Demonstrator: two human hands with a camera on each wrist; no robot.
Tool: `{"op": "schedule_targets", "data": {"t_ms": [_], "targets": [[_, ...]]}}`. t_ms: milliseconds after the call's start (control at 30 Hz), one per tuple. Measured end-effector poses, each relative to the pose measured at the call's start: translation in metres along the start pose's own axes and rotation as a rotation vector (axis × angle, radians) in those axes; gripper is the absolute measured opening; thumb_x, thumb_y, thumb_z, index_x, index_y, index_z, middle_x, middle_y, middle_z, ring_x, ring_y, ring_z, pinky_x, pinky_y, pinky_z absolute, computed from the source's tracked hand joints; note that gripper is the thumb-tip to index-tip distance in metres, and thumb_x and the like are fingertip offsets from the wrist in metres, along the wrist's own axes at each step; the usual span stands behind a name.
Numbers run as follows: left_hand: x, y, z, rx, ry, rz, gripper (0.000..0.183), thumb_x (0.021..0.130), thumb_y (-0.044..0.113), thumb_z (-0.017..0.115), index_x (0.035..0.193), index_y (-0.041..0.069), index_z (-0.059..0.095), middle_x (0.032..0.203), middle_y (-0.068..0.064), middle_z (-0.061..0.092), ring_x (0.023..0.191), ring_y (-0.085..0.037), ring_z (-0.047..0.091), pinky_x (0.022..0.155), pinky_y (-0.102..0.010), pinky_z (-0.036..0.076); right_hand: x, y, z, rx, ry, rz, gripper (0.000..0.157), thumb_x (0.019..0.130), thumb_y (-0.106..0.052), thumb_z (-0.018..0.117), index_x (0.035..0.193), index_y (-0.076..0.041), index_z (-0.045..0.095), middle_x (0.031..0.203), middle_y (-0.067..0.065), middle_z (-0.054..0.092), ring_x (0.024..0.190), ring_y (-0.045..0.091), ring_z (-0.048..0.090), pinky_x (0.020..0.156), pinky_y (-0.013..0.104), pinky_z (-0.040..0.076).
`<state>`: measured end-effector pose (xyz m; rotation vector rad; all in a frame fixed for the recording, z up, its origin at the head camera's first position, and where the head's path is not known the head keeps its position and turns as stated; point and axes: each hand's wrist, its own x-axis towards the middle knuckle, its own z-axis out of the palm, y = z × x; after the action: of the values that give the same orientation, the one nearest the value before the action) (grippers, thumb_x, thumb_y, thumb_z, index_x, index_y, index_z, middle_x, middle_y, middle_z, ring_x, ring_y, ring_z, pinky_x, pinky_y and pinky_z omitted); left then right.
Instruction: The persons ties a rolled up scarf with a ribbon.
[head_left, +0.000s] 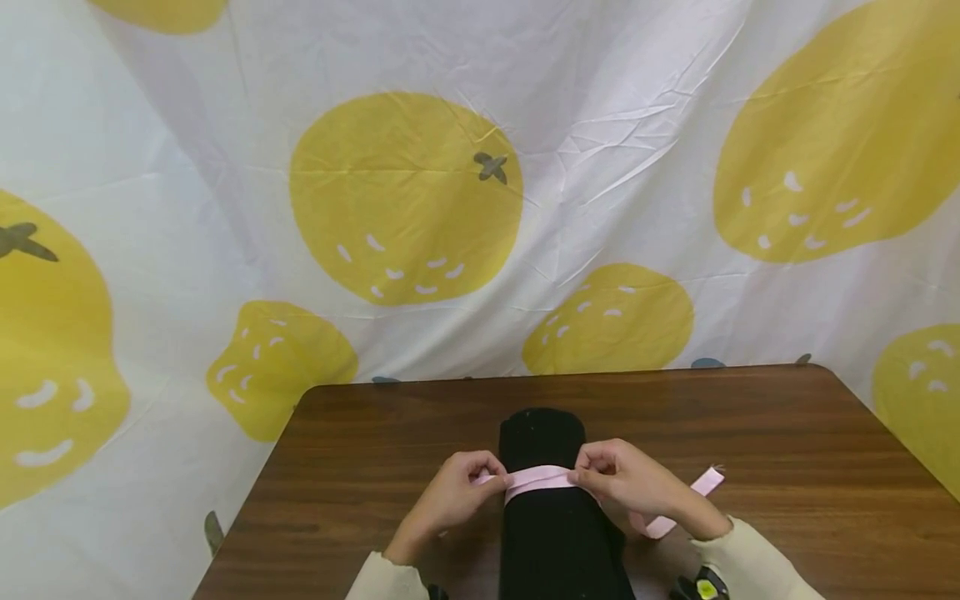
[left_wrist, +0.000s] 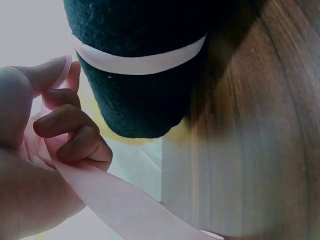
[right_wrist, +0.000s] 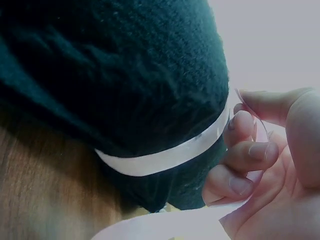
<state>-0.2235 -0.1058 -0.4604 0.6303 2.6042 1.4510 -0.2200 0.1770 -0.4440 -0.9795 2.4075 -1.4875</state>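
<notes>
Close wrist views share ribbon (left_wrist: 140, 65)

left grip (head_left: 463, 490) and right grip (head_left: 628, 475) in facing pinches, fingers (left_wrist: 65, 121) curled, wrists (head_left: 407, 537) angled inward

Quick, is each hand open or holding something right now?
Left hand: closed, pinching pink ribbon beside the black roll.
Right hand: closed, pinching pink ribbon on the opposite side.

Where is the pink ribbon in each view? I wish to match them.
Head: pink ribbon crosses the black roll, low and slightly right of centre.
Left wrist: pink ribbon above centre, with a length reaching the bottom edge.
Right wrist: pink ribbon just below centre, also reaching the bottom edge.
Shared landmark: the black roll.
</notes>
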Motion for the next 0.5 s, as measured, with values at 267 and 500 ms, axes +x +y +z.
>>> {"op": "schedule_targets", "data": {"t_ms": [267,500], "targets": [[-0.003,-0.007,0.0,-0.009,-0.006,0.015,0.015,0.091,0.027,0.072,0.085,0.013,0.071,0.07,0.005,0.053,0.064,-0.007,0.047,0.056,-0.02,0.037,-0.005,0.011,-0.002,-0.002,-0.026,0.046,0.019,0.098,-0.019,0.062,0.081,-0.011,0.063,0.059,-0.006,0.051,0.054,0.001,0.048,0.05,0.021,0.042],[-0.004,-0.014,0.002,-0.021,-0.019,0.002,0.013,0.092,0.025,0.071,0.085,0.014,0.07,0.071,0.007,0.054,0.064,-0.005,0.046,0.057,-0.02,0.038,-0.009,0.019,-0.004,0.02,-0.064,0.017,0.022,0.099,-0.017,0.06,0.079,-0.009,0.059,0.058,0.002,0.051,0.054,0.0,0.048,0.05,0.021,0.042]]}}
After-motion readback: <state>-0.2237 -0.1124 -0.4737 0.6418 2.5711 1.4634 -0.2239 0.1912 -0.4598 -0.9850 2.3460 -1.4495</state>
